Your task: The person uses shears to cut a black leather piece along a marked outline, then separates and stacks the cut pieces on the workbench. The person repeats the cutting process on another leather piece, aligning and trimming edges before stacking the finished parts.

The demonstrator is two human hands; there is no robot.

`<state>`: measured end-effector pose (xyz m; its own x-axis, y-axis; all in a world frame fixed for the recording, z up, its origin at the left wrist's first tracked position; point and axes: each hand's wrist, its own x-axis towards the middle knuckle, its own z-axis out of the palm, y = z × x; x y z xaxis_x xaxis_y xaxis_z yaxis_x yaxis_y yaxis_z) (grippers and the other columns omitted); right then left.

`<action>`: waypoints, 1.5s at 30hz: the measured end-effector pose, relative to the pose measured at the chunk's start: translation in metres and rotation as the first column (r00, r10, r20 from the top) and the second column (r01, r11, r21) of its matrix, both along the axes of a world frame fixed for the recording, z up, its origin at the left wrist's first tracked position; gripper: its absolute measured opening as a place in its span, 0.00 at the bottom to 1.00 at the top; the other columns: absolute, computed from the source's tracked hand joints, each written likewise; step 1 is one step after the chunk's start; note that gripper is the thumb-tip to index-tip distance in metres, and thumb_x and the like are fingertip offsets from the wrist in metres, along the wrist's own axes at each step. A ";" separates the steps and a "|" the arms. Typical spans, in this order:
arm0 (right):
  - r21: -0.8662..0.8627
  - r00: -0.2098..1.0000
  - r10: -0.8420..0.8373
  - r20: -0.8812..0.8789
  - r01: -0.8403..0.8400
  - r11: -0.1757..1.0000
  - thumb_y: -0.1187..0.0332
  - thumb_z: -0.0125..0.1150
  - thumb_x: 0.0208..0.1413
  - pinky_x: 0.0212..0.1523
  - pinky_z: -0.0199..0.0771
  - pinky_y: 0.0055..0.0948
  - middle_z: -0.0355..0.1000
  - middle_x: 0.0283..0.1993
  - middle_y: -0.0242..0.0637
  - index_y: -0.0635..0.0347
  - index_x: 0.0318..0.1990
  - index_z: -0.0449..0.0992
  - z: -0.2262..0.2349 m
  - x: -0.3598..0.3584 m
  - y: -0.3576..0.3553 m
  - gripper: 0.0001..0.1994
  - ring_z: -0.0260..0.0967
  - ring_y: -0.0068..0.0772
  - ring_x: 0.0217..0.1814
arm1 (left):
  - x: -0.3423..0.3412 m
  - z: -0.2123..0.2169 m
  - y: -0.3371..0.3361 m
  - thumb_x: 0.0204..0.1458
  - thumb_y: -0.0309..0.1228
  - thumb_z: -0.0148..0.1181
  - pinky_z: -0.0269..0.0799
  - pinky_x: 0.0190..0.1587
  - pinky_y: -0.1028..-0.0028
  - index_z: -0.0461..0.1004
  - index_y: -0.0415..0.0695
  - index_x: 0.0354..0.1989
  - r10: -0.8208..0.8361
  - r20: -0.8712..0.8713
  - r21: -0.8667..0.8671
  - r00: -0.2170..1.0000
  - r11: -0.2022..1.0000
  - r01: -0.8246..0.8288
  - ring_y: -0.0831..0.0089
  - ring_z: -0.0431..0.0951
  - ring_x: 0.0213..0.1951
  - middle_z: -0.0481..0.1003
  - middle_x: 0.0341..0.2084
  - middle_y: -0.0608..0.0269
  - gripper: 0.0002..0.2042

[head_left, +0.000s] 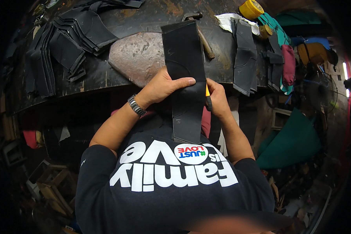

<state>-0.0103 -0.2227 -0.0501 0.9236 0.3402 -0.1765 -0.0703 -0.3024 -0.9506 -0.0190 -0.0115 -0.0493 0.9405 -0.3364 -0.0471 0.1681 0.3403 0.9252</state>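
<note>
A long strip of black sheet material (185, 54), leather-like, stretches from the workbench down over my lap, with faint curved lines drawn on it. My left hand (165, 86) grips its left edge, the thumb lying flat on top and the other fingers hidden beneath. At the strip's right edge, my right hand (217, 97) is closed around a yellow and black handled tool (208, 99). The tool's working end is hidden by the strip, so its exact kind does not show.
On the dark workbench (144, 15) lie a flat stone slab (136, 56), a hammer (206, 45) and stacks of black cut pieces (68, 43) on the left. More black pieces (244, 58) and a yellow container (251, 9) sit at right. A green cloth (290, 140) hangs lower right.
</note>
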 end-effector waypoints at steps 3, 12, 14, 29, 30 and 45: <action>0.042 0.993 0.052 0.107 -0.057 0.997 0.72 0.67 0.46 0.31 0.65 0.18 0.68 0.28 0.27 0.66 0.33 0.72 0.005 0.009 0.002 0.10 0.62 0.13 0.31 | -0.001 0.003 -0.002 0.55 0.28 0.64 0.72 0.37 0.81 0.78 0.36 0.40 -0.020 0.016 0.004 1.000 1.000 0.020 0.83 0.75 0.34 0.78 0.33 0.69 0.08; 0.043 0.998 0.033 0.062 -0.035 0.998 0.73 0.67 0.45 0.31 0.64 0.18 0.67 0.26 0.25 0.65 0.32 0.71 -0.001 0.005 0.001 0.10 0.61 0.12 0.31 | -0.007 0.004 0.000 0.56 0.28 0.63 0.71 0.38 0.81 0.79 0.37 0.38 -0.037 -0.013 -0.008 0.999 0.999 0.037 0.83 0.75 0.34 0.79 0.32 0.69 0.07; 0.069 0.999 0.003 0.038 -0.005 0.998 0.72 0.69 0.44 0.30 0.63 0.18 0.66 0.26 0.24 0.65 0.31 0.71 -0.003 0.004 0.001 0.11 0.61 0.13 0.31 | -0.007 0.003 -0.001 0.56 0.28 0.63 0.70 0.38 0.81 0.79 0.37 0.38 -0.038 -0.011 -0.007 0.999 0.999 0.038 0.84 0.75 0.33 0.79 0.31 0.70 0.07; 0.097 0.994 -0.009 0.111 -0.002 0.995 0.69 0.73 0.41 0.29 0.62 0.18 0.66 0.26 0.23 0.64 0.30 0.71 -0.003 0.013 0.003 0.15 0.59 0.12 0.30 | -0.012 0.005 -0.006 0.55 0.28 0.64 0.70 0.37 0.81 0.79 0.37 0.39 -0.074 0.018 -0.020 0.997 0.997 0.074 0.85 0.73 0.33 0.78 0.31 0.71 0.08; 0.105 0.994 -0.007 0.113 -0.005 0.994 0.70 0.73 0.42 0.29 0.62 0.18 0.65 0.26 0.23 0.64 0.30 0.71 -0.003 0.013 0.002 0.14 0.59 0.12 0.30 | -0.012 0.004 -0.007 0.55 0.28 0.64 0.70 0.38 0.81 0.78 0.37 0.39 -0.067 0.021 0.000 0.998 0.998 0.067 0.85 0.73 0.34 0.78 0.32 0.71 0.08; 0.415 0.980 0.178 -0.083 -0.128 0.901 0.59 0.77 0.45 0.42 0.71 0.23 0.71 0.37 0.35 0.63 0.45 0.69 0.044 -0.043 0.006 0.26 0.70 0.23 0.37 | -0.003 -0.013 0.012 0.56 0.54 0.56 0.57 0.22 0.82 0.66 0.50 0.40 -0.090 -0.320 -0.633 0.943 0.761 -0.143 0.84 0.58 0.20 0.58 0.20 0.74 0.20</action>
<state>-0.0536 -0.2165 -0.0059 0.8356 0.5410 -0.0957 -0.1718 0.0919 -0.9808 -0.0220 0.0002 -0.0624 0.9208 -0.3706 -0.1214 0.3879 0.8386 0.3824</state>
